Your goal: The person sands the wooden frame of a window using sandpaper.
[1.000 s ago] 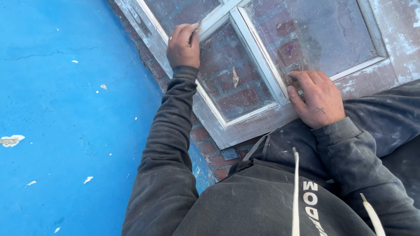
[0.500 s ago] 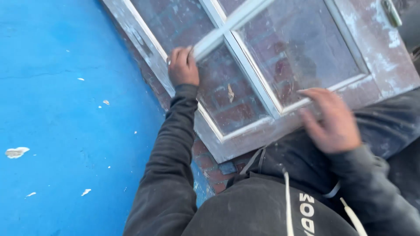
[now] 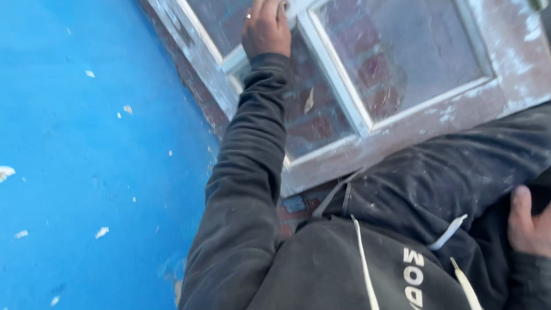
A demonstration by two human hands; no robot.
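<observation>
Left hand [image 3: 265,28] sat at 12 o'clock, grip clenched on the white glazing bar [image 3: 330,74] of the old window frame [image 3: 413,129]. The frame lay tilted from 11 to 3 o'clock, paint worn, dusty glass panes [image 3: 402,51] showing red brick behind. Right hand [image 3: 529,225] was at 4 o'clock, resting on dark trousers [image 3: 447,178]; its grip could not be made out. Blue surface [image 3: 86,172] with white paint flakes [image 3: 101,232] filled the 9 o'clock side.
</observation>
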